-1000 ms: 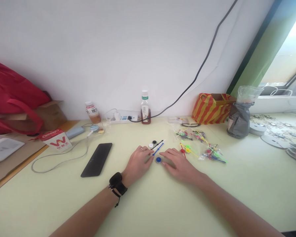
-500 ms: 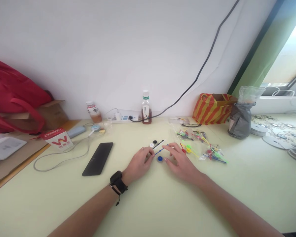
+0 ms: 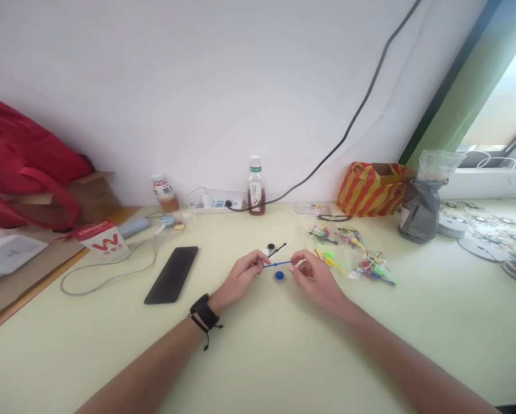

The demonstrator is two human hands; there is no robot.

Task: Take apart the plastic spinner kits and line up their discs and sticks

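A thin blue stick (image 3: 276,264) with a small knob at its middle spans the gap between my hands, nearly level. My left hand (image 3: 246,269), closed in a pinch, has its left end. The right end is between the thumb and fingers of my right hand (image 3: 312,276), also closed. Just below the stick lies a round blue disc (image 3: 279,276) on the table. Beyond it are a black stick (image 3: 277,249), a black disc (image 3: 270,246) and a white disc (image 3: 265,252), partly near my left fingers. Yellow and green pieces (image 3: 329,260) lie right of my right hand.
A black phone (image 3: 170,275) lies to the left, near a red and white box (image 3: 103,240). Bags of coloured pieces (image 3: 374,267) are on the right. A drink bottle (image 3: 255,187) and a power strip (image 3: 223,202) stand by the wall.
The blue stick has turned from slanting to nearly level. My right fingers have closed onto its right end, and my left hand has shifted slightly left.
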